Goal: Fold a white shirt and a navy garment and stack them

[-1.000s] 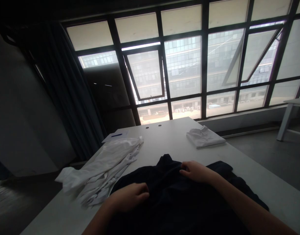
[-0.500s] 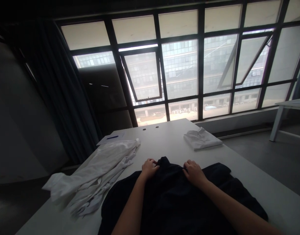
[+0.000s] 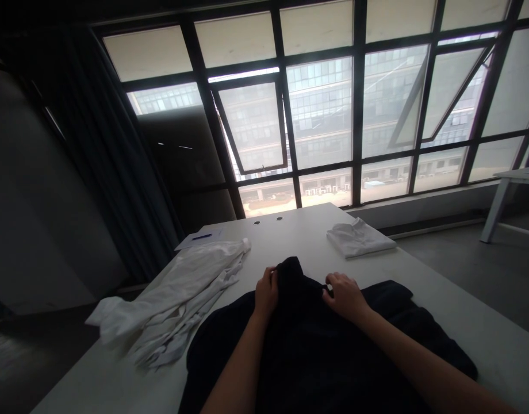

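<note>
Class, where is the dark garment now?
In the head view, the dark garment lies at lower centre on the white table, with left hand and right hand at its far edge, right of the loose white clothes.

The table [image 3: 290, 244] bears dark cloth [image 3: 322, 351] and white garments [image 3: 187, 279].

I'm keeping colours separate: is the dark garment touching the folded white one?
Apart. The head view shows a bare strip of white tabletop between the dark garment and the folded white garment.
</note>
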`<state>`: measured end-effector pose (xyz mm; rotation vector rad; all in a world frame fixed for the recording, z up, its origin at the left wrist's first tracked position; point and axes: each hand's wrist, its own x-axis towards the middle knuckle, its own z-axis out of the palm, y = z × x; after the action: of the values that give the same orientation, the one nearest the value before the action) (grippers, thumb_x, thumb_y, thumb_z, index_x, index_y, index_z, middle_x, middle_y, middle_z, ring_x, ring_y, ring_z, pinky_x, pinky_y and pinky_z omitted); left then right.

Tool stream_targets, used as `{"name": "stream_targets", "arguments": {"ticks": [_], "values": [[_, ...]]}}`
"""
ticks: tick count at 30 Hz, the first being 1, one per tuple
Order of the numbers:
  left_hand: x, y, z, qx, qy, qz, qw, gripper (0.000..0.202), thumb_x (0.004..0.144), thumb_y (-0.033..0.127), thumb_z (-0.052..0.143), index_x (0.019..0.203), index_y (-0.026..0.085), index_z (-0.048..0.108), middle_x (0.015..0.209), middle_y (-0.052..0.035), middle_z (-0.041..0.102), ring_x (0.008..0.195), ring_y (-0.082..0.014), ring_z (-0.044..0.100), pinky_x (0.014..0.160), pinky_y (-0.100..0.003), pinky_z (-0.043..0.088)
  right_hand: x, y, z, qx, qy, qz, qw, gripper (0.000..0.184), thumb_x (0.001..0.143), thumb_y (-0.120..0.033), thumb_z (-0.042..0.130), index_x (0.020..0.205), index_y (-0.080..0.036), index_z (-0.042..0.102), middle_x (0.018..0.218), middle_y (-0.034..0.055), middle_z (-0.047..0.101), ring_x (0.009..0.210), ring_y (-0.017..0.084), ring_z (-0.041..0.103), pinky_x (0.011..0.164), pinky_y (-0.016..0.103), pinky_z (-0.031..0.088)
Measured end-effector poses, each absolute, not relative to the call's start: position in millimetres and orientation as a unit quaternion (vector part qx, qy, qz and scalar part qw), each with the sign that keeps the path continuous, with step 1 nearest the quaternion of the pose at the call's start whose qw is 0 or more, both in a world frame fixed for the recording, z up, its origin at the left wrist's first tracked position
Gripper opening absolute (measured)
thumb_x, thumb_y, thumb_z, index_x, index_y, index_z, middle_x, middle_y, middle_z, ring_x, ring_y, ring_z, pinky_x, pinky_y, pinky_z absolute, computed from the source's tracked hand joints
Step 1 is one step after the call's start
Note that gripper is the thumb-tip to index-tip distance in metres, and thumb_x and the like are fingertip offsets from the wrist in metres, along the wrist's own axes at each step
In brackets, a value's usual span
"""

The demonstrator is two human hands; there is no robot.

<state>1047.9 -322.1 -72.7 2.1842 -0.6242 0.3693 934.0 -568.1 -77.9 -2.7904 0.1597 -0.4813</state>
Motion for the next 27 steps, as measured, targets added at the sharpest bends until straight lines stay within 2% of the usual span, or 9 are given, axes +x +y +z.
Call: {"name": "stream_targets", "arguments": {"ticks": [5,7,9,11,13,16,19,23,27], "values": [[1027.8,-338.7,-73.7,0.853,-0.318,0.130,0.392,0.029,0.106,0.041,0.035,0.113,0.028,0.060,0.095,-0.0039,0.073,0.089,-0.0236,0.070,0.078,-0.032,0.048,950.4,-563.0,-76.6,-0.952,0.020,-0.168,0.256,0.065,0.085,-0.039,0.059,0.144,-0.016,0.043,0.144,0.0161,0.052,0.132,0.030,0.046,0.108,0.043,0.034],[1025.5,-340.4,-71.4,0.849,-0.335,0.126,0.388,0.029,0.106,0.040,0.035,0.113,0.028,0.061,0.098,-0.0043,0.073,0.092,-0.0235,0.069,0.081,-0.033,0.048,965.7,-563.2,-74.6,-0.938,0.013,-0.130,0.321,0.079,0.080,-0.033,0.064,0.151,-0.013,0.034,0.153,0.0182,0.042,0.140,0.031,0.038,0.114,0.044,0.030],[1025.2,-339.1,-68.5,0.846,-0.344,0.123,0.387,0.029,0.105,0.039,0.037,0.112,0.027,0.062,0.100,-0.0050,0.072,0.094,-0.0238,0.069,0.082,-0.034,0.049,984.6,-563.1,-70.5,-0.918,-0.007,-0.082,0.388,0.085,0.073,-0.026,0.069,0.151,-0.015,0.036,0.153,0.0183,0.043,0.139,0.031,0.041,0.113,0.044,0.033],[1026.1,-336.0,-66.4,0.844,-0.349,0.123,0.389,0.026,0.104,0.040,0.040,0.113,0.026,0.061,0.102,-0.0054,0.072,0.094,-0.0236,0.068,0.082,-0.034,0.049,1004.6,-561.3,-66.5,-0.899,-0.035,-0.041,0.435,0.075,0.068,-0.024,0.073,0.139,-0.018,0.052,0.141,0.0148,0.057,0.125,0.029,0.056,0.103,0.041,0.043],[1027.6,-332.8,-66.3,0.839,-0.357,0.128,0.391,0.023,0.101,0.041,0.048,0.114,0.026,0.059,0.103,-0.0050,0.071,0.095,-0.0232,0.067,0.083,-0.034,0.049,1023.0,-556.6,-66.3,-0.886,-0.051,-0.021,0.460,0.050,0.068,-0.026,0.074,0.117,-0.020,0.066,0.116,0.0084,0.071,0.102,0.024,0.067,0.087,0.035,0.051],[1031.7,-329.9,-71.1,0.836,-0.376,0.131,0.379,0.034,0.089,0.038,0.066,0.119,0.026,0.056,0.108,-0.0035,0.069,0.098,-0.0227,0.066,0.087,-0.034,0.050,1042.1,-546.3,-77.8,-0.863,-0.036,-0.045,0.502,0.021,0.078,-0.031,0.063,0.094,-0.019,0.067,0.087,0.0028,0.074,0.079,0.019,0.069,0.071,0.030,0.052],[1038.4,-329.4,-79.4,0.853,-0.372,0.122,0.346,0.052,0.080,0.024,0.070,0.129,0.028,0.051,0.120,-0.0033,0.065,0.105,-0.0219,0.064,0.093,-0.034,0.050,1049.4,-538.6,-98.9,-0.837,0.021,-0.131,0.530,0.023,0.085,-0.036,0.049,0.097,-0.019,0.060,0.078,0.0025,0.070,0.070,0.018,0.065,0.065,0.029,0.050],[1048.5,-328.8,-87.1,0.877,-0.334,0.118,0.324,0.063,0.075,0.014,0.065,0.134,0.026,0.047,0.129,-0.0053,0.061,0.110,-0.0219,0.063,0.095,-0.034,0.050,1047.2,-539.0,-120.0,-0.806,0.067,-0.240,0.537,0.028,0.086,-0.040,0.046,0.106,-0.022,0.054,0.084,0.0042,0.069,0.072,0.020,0.065,0.067,0.031,0.049],[1057.0,-323.7,-88.1,0.895,-0.275,0.132,0.324,0.035,0.089,0.015,0.053,0.122,0.024,0.055,0.120,-0.0062,0.066,0.106,-0.0209,0.065,0.092,-0.032,0.049,1042.0,-544.4,-123.4,-0.792,0.079,-0.291,0.530,0.033,0.087,-0.041,0.043,0.113,-0.024,0.054,0.086,0.0034,0.068,0.071,0.020,0.064,0.068,0.032,0.048]]}}
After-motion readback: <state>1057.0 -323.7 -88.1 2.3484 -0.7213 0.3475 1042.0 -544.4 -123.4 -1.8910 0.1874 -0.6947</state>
